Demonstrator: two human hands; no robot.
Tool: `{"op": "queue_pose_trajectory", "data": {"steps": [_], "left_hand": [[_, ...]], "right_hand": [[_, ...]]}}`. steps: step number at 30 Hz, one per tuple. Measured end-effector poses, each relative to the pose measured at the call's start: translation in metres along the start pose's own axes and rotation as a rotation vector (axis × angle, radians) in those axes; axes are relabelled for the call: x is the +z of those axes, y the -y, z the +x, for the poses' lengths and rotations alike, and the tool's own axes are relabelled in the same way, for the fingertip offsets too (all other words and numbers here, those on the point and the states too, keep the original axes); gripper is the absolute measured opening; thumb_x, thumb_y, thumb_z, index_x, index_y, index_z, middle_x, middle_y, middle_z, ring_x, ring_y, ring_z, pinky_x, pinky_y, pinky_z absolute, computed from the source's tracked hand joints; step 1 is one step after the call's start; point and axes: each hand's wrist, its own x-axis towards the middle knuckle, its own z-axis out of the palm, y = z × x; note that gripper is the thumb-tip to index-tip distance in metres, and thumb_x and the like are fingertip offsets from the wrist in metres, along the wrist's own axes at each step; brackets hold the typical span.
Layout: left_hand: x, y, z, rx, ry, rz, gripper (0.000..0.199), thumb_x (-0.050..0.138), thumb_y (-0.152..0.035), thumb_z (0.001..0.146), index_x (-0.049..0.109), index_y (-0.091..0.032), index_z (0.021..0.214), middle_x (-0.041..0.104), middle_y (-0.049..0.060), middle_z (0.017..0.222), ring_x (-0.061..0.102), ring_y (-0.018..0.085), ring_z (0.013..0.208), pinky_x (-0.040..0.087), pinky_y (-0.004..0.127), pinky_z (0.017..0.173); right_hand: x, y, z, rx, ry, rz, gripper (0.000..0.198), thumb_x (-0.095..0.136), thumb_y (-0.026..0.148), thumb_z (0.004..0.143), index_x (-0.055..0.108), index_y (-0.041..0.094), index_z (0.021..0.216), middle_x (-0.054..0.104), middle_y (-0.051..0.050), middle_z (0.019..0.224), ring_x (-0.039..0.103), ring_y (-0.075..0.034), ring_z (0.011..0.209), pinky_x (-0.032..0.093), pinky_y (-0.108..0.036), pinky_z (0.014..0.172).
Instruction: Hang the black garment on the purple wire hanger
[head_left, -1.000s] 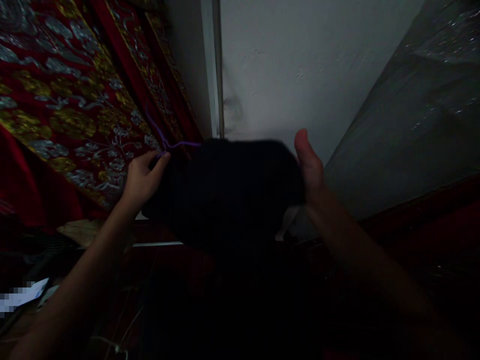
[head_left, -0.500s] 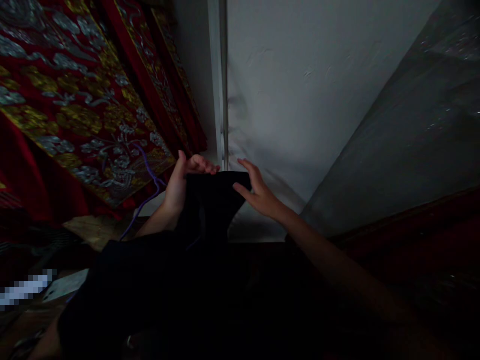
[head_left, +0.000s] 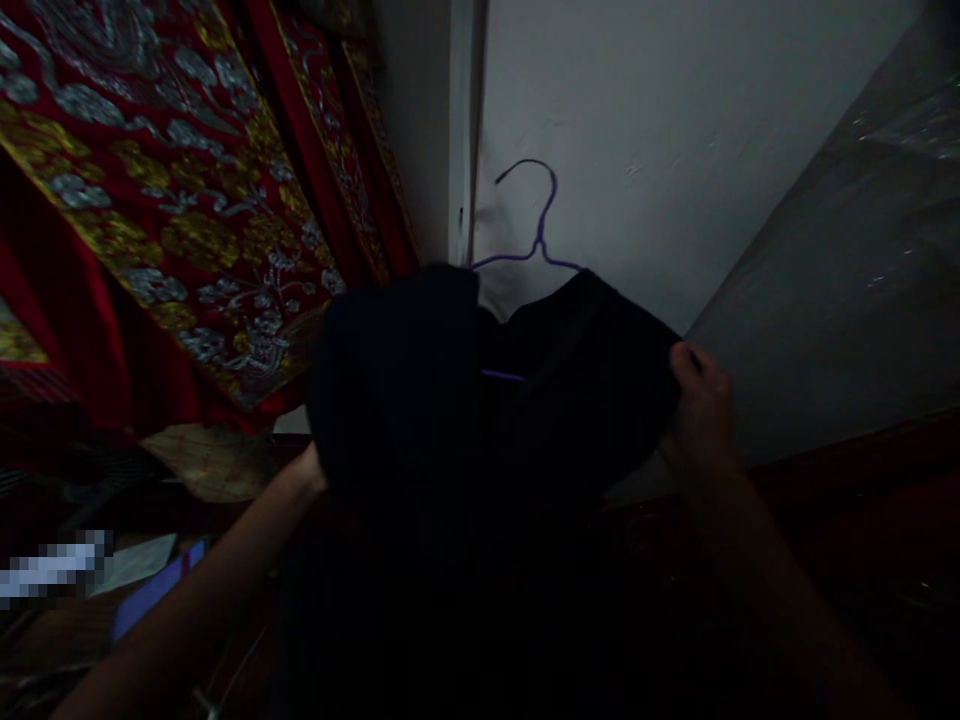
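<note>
Seen from head height by a worn camera, facing forward and down between two outstretched forearms (head_left: 244,537). Aimed at close range, centred on a dark garment (head_left: 405,380). Looking past it to a pale surface (head_left: 637,100), and wide enough to take in red embroidered cloth (head_left: 195,200) at left and shiny sheeting (head_left: 847,270) at right.

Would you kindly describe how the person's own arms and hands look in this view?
The left forearm and right forearm look bare, with no sleeve, watch or bracelet visible. The right hand appears ungloved. The left hand is mostly hidden, though no glove shows on its visible part. The scene is too dark to make out small markings.
</note>
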Motion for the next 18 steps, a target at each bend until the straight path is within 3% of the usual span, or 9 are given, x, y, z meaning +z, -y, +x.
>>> {"op": "queue_pose_trajectory", "data": {"steps": [3,5,9,12,15,18], "left_hand": [[-0.014,0.017,-0.005,-0.184,0.121,-0.223,0.081,0.045,-0.092,0.074,0.077,-0.022,0.098,0.079,0.016,0.105,0.072,0.040,0.111,0.060,0.053,0.090],[-0.015,0.027,-0.008,-0.240,0.101,-0.359,0.083,0.050,-0.093,0.070,0.076,-0.021,0.103,0.078,0.015,0.112,0.065,0.039,0.124,0.056,0.050,0.101],[0.001,0.052,-0.024,-0.171,-0.112,-0.257,0.057,0.084,-0.061,0.069,0.073,-0.027,0.114,0.073,0.007,0.129,0.053,0.032,0.140,0.045,0.041,0.116],[0.019,0.073,-0.045,-0.173,-0.172,-0.225,0.054,0.090,-0.043,0.068,0.072,-0.027,0.116,0.072,0.006,0.131,0.057,0.031,0.136,0.046,0.039,0.115],[0.033,0.088,-0.065,-0.246,-0.165,-0.313,0.050,0.088,-0.046,0.070,0.073,-0.024,0.112,0.074,0.006,0.126,0.063,0.033,0.128,0.052,0.040,0.109],[0.044,0.094,-0.080,-0.320,-0.169,-0.402,0.049,0.089,-0.046,0.069,0.073,-0.021,0.108,0.077,0.008,0.119,0.068,0.034,0.121,0.057,0.040,0.103]], "right_hand": [[0.006,0.008,0.018,-0.036,-0.007,-0.006,0.027,0.078,0.050,0.077,0.071,0.027,0.090,0.073,-0.003,0.092,0.072,-0.026,0.087,0.061,-0.042,0.074],[0.023,0.012,0.019,-0.045,0.055,0.009,0.027,0.078,0.049,0.077,0.070,0.026,0.089,0.074,-0.004,0.093,0.072,-0.026,0.089,0.061,-0.043,0.076],[0.051,0.011,0.001,-0.032,0.213,-0.008,0.029,0.076,0.051,0.079,0.068,0.024,0.089,0.074,-0.004,0.089,0.072,-0.026,0.090,0.061,-0.040,0.076],[0.046,0.002,-0.015,-0.016,0.246,-0.068,0.031,0.073,0.053,0.082,0.066,0.024,0.091,0.074,-0.005,0.089,0.072,-0.027,0.091,0.061,-0.039,0.075],[0.026,-0.012,-0.034,-0.081,0.148,-0.122,0.030,0.067,0.052,0.088,0.065,0.025,0.100,0.073,-0.006,0.102,0.071,-0.026,0.101,0.059,-0.040,0.082],[0.009,-0.032,-0.075,-0.220,-0.096,-0.185,0.035,0.065,0.046,0.090,0.060,0.028,0.119,0.064,-0.008,0.131,0.060,-0.027,0.126,0.052,-0.044,0.101]]}}
